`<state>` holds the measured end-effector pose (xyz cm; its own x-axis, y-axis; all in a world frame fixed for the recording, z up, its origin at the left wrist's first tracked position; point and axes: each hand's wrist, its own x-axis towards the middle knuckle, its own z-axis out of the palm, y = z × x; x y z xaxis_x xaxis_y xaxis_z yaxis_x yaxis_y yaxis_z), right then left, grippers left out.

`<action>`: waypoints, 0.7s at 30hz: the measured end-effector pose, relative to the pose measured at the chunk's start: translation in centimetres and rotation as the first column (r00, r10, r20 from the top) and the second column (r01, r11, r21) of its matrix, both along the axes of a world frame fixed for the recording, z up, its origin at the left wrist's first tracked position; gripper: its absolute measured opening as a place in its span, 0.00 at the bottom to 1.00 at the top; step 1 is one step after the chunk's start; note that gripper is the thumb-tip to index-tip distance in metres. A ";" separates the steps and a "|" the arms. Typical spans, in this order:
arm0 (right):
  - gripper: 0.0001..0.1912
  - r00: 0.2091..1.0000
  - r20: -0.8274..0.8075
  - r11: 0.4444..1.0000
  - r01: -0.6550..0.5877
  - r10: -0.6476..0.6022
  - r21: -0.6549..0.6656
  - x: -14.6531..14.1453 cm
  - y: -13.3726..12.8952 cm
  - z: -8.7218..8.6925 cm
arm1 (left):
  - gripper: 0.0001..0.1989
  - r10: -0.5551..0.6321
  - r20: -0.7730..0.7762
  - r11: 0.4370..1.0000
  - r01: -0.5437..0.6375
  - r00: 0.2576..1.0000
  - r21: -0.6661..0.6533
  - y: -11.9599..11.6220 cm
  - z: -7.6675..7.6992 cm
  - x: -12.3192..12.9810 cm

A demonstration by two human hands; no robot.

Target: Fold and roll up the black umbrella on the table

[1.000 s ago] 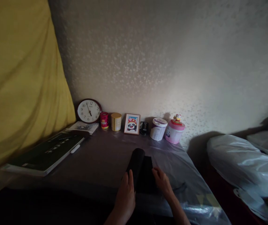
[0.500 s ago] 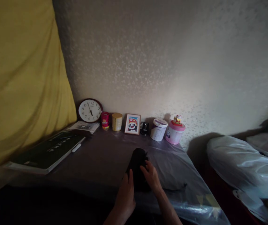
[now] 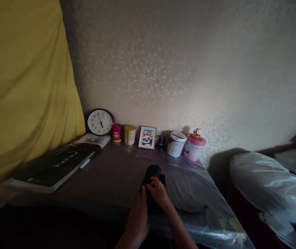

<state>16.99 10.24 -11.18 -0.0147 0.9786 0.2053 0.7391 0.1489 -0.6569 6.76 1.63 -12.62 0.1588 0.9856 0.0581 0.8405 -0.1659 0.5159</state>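
A dark, rounded long object, black and cloth-like [image 3: 153,170], lies on the table near its front edge, between my hands. My left hand [image 3: 139,214] grips its near left side, with the thumb up along it. My right hand [image 3: 158,192] lies over its top, fingers bent and pressed on the black material. A thin dark cord [image 3: 193,211] runs over the table to the right of it. The underside of the black object and the fingertips of my left hand are hidden.
Along the wall stand a clock [image 3: 100,122], a red can [image 3: 116,133], a yellow can [image 3: 130,135], a framed panda picture [image 3: 147,137] and two tubs [image 3: 176,144]. A green book [image 3: 51,167] lies left; white plastic bags [image 3: 269,183] sit right.
My right hand has moved left across the black object, closer to my left hand. A flat dark part now shows at the object's right side. My left hand has barely moved.
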 end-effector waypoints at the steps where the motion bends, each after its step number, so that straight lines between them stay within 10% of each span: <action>1: 0.14 1.000 -0.014 1.000 -0.016 0.016 -0.012 0.0 0.0 0.0 | 0.47 -0.002 0.023 1.000 0.002 1.000 0.021 0.0 0.1 -0.1; 11: 0.09 0.868 -0.465 0.910 -0.322 0.174 -0.261 -0.3 0.2 0.3 | 0.45 -0.005 0.004 0.999 0.005 1.000 0.047 -0.2 0.2 -0.2; 21: 0.09 0.898 -0.263 0.935 -0.328 0.354 0.136 0.3 -2.4 0.8 | 0.39 0.014 -0.019 0.999 -0.014 1.000 0.040 -0.1 -1.0 -0.2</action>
